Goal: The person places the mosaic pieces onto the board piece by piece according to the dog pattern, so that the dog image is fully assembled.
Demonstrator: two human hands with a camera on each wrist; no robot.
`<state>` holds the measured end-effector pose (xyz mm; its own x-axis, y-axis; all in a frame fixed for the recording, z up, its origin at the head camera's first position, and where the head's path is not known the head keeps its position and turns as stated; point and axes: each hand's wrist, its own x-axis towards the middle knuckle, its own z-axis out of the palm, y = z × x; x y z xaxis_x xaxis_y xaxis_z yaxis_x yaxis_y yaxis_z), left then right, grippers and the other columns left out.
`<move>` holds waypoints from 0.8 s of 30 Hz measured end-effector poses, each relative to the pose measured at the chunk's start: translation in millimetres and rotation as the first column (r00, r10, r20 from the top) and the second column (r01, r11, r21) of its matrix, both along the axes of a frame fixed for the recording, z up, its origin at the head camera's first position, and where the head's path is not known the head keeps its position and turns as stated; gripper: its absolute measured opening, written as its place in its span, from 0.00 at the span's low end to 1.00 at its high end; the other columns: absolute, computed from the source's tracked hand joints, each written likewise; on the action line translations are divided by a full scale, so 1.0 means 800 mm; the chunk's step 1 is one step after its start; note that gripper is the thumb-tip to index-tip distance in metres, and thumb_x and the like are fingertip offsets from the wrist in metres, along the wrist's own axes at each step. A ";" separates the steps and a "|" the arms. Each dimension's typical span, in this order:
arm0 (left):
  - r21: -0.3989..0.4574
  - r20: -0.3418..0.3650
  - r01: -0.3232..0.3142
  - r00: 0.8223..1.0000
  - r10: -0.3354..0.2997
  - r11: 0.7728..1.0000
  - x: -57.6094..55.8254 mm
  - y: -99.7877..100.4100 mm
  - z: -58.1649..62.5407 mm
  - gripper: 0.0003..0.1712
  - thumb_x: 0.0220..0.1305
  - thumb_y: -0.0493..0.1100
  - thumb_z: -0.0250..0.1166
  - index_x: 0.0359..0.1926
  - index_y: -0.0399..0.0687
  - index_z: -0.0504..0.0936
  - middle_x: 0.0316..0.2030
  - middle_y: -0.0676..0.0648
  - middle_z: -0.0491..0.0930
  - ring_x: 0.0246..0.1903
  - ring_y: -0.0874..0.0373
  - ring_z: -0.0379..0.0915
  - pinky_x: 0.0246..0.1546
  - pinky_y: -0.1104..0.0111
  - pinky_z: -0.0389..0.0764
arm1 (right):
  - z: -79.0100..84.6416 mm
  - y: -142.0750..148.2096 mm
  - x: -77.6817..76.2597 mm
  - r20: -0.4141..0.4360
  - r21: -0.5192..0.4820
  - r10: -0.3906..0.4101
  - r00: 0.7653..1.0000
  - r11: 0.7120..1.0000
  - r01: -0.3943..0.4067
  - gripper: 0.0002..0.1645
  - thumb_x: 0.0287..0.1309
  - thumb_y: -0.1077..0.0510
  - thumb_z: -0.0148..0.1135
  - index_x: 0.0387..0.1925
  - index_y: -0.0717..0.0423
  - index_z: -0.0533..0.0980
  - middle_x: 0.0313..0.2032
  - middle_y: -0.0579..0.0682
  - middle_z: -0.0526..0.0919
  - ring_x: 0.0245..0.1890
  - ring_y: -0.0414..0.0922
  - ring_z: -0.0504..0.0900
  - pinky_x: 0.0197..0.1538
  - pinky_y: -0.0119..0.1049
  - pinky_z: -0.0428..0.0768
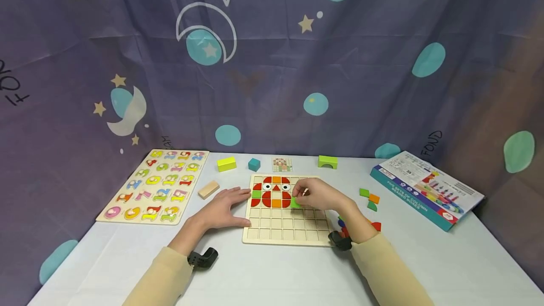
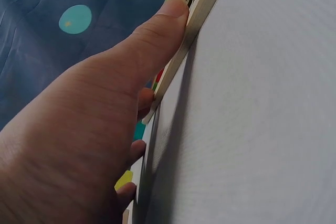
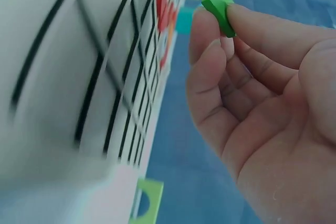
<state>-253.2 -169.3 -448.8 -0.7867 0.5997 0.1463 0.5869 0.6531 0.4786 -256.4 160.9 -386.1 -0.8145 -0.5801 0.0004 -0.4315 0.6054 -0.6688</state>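
A wooden grid board (image 1: 280, 235) lies flat on the table, its upper rows partly filled with red, orange, green and eye-patterned tiles (image 1: 276, 187). My left hand (image 1: 223, 209) rests at the board's left side with fingers extended. In the left wrist view, the thumb (image 2: 152, 38) touches the board's edge. Over the board's right half, my right hand (image 1: 318, 193) pinches a green square tile (image 3: 218, 4) between thumb and fingertips. That tile is tilted in the right wrist view, clear of the grid.
Loose green and orange tiles (image 1: 373, 199) lie right of the board; others sit partly behind the right wrist. Behind it stand a pattern card (image 1: 282, 164), a teal cube (image 1: 254, 164), a yellow block (image 1: 226, 164) and a green arch (image 1: 327, 162). A number puzzle (image 1: 148, 188) and a box (image 1: 425, 188) flank it.
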 end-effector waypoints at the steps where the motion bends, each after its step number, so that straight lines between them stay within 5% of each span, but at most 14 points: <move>1: 0.004 0.002 0.001 1.000 -0.001 1.000 0.000 0.000 0.000 0.50 0.54 0.67 0.74 0.70 0.43 0.73 0.70 0.47 0.69 0.73 0.42 0.55 0.72 0.44 0.51 | -0.001 -0.005 0.000 -0.005 0.000 0.012 1.000 1.000 -0.012 0.02 0.63 0.66 0.64 0.37 0.58 0.79 0.32 0.45 0.80 0.29 0.42 0.77 0.35 0.38 0.78; 24: -0.005 0.030 0.015 0.999 -0.014 1.000 0.000 0.000 0.003 0.49 0.55 0.66 0.73 0.70 0.43 0.74 0.72 0.45 0.66 0.74 0.41 0.52 0.73 0.44 0.47 | -0.015 -0.062 -0.001 -0.020 0.082 0.032 0.999 0.996 -0.030 0.03 0.64 0.67 0.66 0.36 0.57 0.80 0.29 0.43 0.78 0.30 0.41 0.74 0.39 0.37 0.76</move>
<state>-253.6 -169.1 -446.6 -0.7819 0.6118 0.1199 0.5819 0.6470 0.4927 -257.4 111.2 -397.9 -0.7966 -0.6038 -0.0305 -0.4646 0.6437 -0.6081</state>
